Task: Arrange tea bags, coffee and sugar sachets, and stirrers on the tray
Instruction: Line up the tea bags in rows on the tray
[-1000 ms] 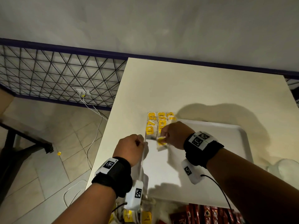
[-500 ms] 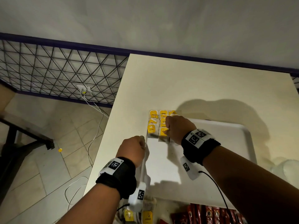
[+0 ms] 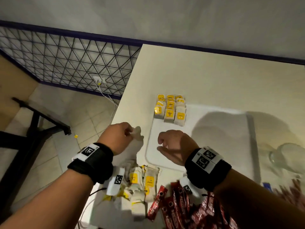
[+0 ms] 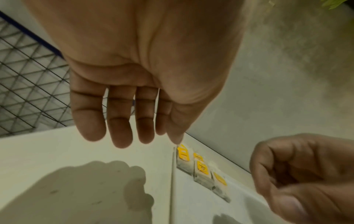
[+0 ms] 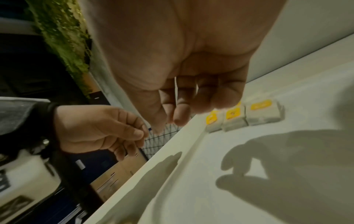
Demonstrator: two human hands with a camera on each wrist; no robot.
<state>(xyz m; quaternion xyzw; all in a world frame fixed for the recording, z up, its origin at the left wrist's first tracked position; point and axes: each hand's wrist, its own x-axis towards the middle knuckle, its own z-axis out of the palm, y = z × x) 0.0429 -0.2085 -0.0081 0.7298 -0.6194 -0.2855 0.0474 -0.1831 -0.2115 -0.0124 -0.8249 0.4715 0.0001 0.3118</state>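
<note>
Yellow-labelled tea bags [image 3: 170, 109] lie in three short rows in the far left corner of the white tray [image 3: 214, 138]; they also show in the wrist views [image 4: 201, 168] [image 5: 249, 115]. My right hand [image 3: 160, 143] hovers over the tray's near left part with its fingers loosely curled and holds nothing [image 5: 172, 121]. My left hand [image 3: 128, 133] hangs just left of the tray rim [image 4: 173, 181], fingers relaxed and empty [image 4: 134, 136]. A loose pile of tea bags [image 3: 142, 182] and red coffee sachets [image 3: 178, 209] lie near the table's front edge.
An empty glass [image 3: 283, 156] stands right of the tray, with a blue packet [image 3: 266, 185] in front of it. The table's left edge [image 3: 125, 90] drops to a tiled floor beside a wire-mesh railing [image 3: 66, 63]. A wall runs behind the table.
My right hand has left a tea bag in the third row and drawn back toward me, empty. My left hand has come off the tray's left rim and loosened.
</note>
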